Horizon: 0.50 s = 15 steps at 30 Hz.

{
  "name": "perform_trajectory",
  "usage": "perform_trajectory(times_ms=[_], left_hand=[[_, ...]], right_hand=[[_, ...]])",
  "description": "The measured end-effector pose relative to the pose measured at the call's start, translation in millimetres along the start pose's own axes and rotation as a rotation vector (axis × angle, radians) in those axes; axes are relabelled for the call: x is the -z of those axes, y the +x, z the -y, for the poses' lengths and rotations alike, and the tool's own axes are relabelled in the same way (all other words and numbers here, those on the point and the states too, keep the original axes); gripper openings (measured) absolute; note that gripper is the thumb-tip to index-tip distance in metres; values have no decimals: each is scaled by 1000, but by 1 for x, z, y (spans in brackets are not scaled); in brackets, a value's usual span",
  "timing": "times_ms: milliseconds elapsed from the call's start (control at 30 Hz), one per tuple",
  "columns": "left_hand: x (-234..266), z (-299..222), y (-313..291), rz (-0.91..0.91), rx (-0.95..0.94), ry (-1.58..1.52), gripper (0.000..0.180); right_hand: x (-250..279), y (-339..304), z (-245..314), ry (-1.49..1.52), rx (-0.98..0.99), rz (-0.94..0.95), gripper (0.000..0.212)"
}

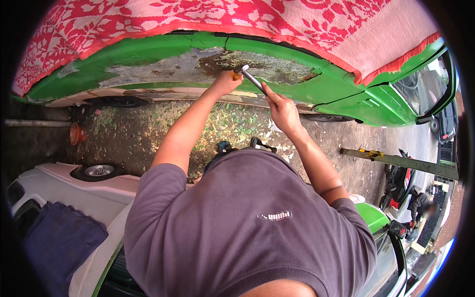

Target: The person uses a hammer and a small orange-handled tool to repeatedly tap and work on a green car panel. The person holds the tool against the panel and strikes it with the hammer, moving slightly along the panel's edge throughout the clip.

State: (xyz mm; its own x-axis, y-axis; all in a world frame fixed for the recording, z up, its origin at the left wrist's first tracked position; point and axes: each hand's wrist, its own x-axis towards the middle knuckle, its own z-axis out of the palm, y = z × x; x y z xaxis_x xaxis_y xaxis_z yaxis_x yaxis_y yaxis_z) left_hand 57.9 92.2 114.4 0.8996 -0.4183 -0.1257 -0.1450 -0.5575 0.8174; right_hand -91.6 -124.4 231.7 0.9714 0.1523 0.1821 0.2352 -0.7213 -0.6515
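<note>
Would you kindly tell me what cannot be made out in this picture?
Orange tool: head view; the left hand covers much of it, so its tip is unclear.
Hammer, end of its handle: head view; hidden in the right hand.
Green vehicle, upper body: head view; covered by the red-and-pink cloth.
Distant person: head view; too small and blurred near the right rim for details.

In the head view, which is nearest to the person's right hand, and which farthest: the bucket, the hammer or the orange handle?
1. Hammer: gripped in the right hand.
2. Orange handle: just left of the hammer's head, in the left hand.
3. Bucket: over at the far left.
</note>
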Motion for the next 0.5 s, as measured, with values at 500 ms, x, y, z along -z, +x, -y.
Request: perform_trajectory(times_ms=[500], left_hand=[[-11, 27, 3, -19, -25, -166, 18]], right_hand=[[6, 3, 7, 71, -28, -36, 45]])
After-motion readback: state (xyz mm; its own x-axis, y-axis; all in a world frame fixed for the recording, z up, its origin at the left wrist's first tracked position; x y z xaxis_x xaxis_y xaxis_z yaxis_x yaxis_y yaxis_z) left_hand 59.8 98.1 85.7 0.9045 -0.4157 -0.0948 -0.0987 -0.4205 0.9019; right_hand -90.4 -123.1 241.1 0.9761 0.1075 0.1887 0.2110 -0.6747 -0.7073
